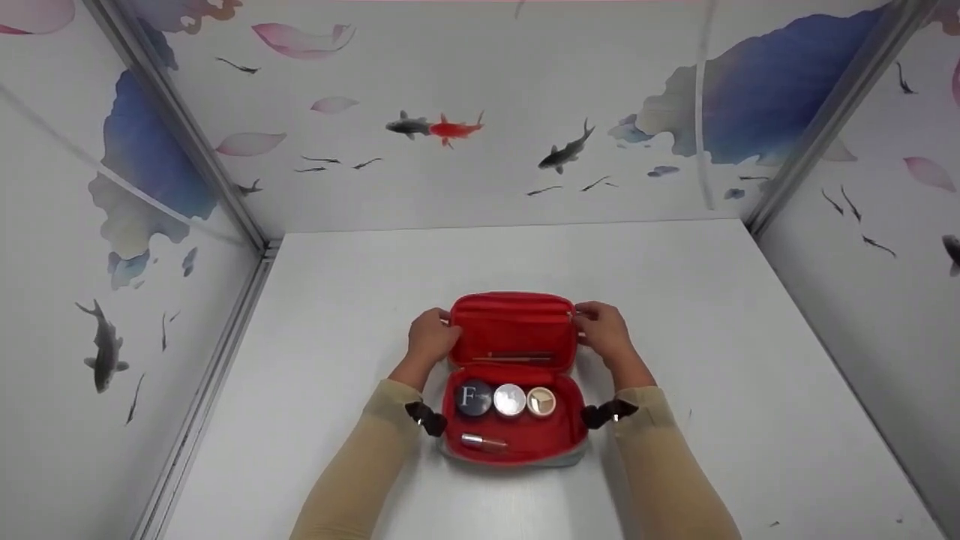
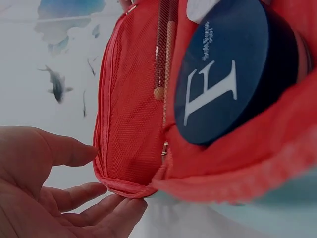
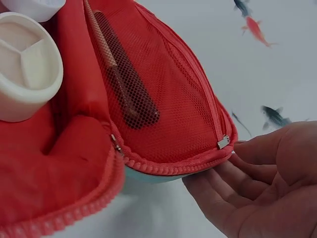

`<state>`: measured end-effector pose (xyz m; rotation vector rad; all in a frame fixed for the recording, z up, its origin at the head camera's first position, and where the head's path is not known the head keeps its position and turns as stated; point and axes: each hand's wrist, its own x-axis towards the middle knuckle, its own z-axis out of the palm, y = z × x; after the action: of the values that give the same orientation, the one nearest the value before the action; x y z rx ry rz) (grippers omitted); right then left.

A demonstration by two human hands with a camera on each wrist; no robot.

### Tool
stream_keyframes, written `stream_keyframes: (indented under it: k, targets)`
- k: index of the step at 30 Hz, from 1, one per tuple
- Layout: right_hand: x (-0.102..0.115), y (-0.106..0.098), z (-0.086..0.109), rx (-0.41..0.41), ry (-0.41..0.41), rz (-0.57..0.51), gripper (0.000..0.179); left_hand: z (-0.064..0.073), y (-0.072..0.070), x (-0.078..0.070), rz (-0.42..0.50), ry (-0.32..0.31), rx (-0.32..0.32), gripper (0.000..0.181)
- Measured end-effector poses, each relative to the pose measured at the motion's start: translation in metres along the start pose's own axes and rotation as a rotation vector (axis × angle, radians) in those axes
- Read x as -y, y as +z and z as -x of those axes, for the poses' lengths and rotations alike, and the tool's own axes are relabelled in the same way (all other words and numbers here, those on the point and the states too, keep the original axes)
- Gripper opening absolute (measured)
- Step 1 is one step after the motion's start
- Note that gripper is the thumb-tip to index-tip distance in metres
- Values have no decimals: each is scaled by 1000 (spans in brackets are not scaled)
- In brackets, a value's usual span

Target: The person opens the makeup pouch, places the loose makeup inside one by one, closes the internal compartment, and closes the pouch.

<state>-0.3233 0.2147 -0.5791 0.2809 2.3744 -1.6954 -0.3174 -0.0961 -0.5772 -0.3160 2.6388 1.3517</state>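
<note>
A red-lined cosmetic bag [image 1: 551, 442] lies unzipped on the table, its lid [image 1: 487, 330] folded back away from me. My left hand [image 1: 433, 337] pinches the lid's left edge, thumb on the rim and fingers beneath. At the opposite edge, my right hand [image 1: 606, 334] pinches the lid beside a zipper pull [image 3: 224, 142]. Slim brushes [image 3: 131, 94] show through the lid's mesh pocket [image 3: 173, 114]. Inside the base sit a dark round case [image 2: 223, 74] marked F, a silver-white round jar [image 1: 510, 400], a three-section compact [image 3: 29, 64] and a small lip gloss tube [image 1: 487, 443].
The white table [image 1: 337, 277] is walled on three sides by panels printed with fish and petals. A metal frame strip [image 1: 217, 360] runs along the left side. Dark straps with wrist cameras [image 1: 426, 418] sit close to both sides of the bag.
</note>
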Motion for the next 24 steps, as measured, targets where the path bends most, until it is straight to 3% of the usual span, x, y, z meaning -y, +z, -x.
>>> stream_keyframes:
  k: [7,13,18,24]
  targets:
    - [10,-4,10,-26,-106,64,37,7,-10,-9,-6,-21,-8,36]
    - [14,-1,20,-75,-241,123,30,13,-10,-23,-24,55,-130,34]
    - [15,3,30,-129,-285,150,25,26,5,-41,21,157,-192,23]
    - [18,7,39,-169,-282,171,23,45,37,-65,-42,318,-152,14]
